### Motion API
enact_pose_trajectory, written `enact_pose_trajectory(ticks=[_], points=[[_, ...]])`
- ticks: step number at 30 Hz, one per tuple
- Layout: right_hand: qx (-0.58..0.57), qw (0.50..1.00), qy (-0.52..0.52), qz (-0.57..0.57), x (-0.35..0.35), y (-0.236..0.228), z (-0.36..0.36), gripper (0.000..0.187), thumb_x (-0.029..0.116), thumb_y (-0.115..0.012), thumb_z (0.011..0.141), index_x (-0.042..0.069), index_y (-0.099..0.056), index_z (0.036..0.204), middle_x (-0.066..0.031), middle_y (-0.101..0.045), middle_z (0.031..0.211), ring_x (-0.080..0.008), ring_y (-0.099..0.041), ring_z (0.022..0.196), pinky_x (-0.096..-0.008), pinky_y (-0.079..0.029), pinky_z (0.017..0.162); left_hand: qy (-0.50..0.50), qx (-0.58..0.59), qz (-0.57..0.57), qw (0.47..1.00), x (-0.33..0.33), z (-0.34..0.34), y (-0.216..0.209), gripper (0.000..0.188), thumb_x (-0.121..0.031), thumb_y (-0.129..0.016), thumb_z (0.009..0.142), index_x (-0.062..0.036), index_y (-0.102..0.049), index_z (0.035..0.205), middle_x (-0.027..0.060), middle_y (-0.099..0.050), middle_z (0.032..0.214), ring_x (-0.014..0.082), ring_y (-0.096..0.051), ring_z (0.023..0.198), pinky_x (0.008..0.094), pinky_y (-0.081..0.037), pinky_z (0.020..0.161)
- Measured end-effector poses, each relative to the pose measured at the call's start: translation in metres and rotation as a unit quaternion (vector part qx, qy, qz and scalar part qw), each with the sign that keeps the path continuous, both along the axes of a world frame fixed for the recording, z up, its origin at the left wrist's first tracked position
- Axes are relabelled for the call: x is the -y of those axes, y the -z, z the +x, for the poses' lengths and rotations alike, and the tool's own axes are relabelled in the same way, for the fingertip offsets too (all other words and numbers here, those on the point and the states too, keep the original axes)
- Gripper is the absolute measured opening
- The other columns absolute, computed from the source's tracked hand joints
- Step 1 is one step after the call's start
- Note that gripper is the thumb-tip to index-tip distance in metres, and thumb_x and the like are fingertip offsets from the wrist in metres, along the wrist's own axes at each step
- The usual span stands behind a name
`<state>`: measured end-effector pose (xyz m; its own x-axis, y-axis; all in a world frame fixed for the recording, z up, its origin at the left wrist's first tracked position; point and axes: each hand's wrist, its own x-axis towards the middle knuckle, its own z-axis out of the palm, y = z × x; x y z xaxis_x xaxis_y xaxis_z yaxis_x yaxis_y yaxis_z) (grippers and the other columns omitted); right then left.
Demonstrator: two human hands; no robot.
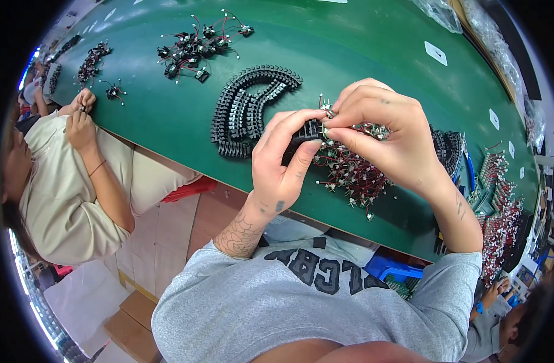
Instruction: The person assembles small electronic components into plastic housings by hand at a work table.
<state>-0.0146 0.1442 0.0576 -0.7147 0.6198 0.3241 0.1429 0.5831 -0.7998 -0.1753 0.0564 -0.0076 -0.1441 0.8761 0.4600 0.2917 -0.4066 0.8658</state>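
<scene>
Above the near part of the green table my left hand (276, 160) grips a small black plastic housing (308, 131) between thumb and fingers. My right hand (389, 121) meets it there, thumb and fingertips pinched on a small wired part (329, 114) at the housing's edge. How far the two parts are joined cannot be made out. Beneath the hands lies a heap of small boards with red and black wires and white connectors (355, 175). Beyond my left hand, black plastic housings (225, 115) stand in curved rows.
Clusters of wired black parts (198, 51) lie on the green table (343, 45) at the far left. On the right are more housings (449, 151), a blue-handled tool (471, 172) and wired boards (498, 206). A co-worker's hands (80, 124) work at the left edge; another person sits lower right.
</scene>
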Motion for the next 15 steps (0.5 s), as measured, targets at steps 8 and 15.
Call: enact_pose_trajectory(ticks=[8,15], points=[[-0.023,0.994,-0.019,0.108,0.000,-0.001,-0.004,0.012,-0.006,-0.070,0.068,0.000,-0.066,0.078,-0.0065,-0.063,0.078,-0.0221,-0.060,0.084,-0.0299,-0.048,0.073,0.003,-0.068,0.055,0.996,-0.002,-0.008,-0.002,0.035,-0.012,-0.062,0.082,-0.0010,-0.059,0.115,0.0111,-0.063,0.109,0.0237,-0.057,0.092,0.0328,-0.046,0.084],[0.004,0.991,-0.010,0.133,0.005,-0.009,-0.009,0.014,-0.007,-0.069,0.068,0.000,-0.065,0.079,-0.0071,-0.062,0.078,-0.0226,-0.060,0.082,-0.0317,-0.049,0.073,-0.003,-0.055,0.053,0.997,-0.002,-0.008,-0.001,0.035,-0.012,-0.062,0.081,-0.0005,-0.059,0.114,0.0102,-0.064,0.109,0.0239,-0.058,0.092,0.0340,-0.047,0.083]])
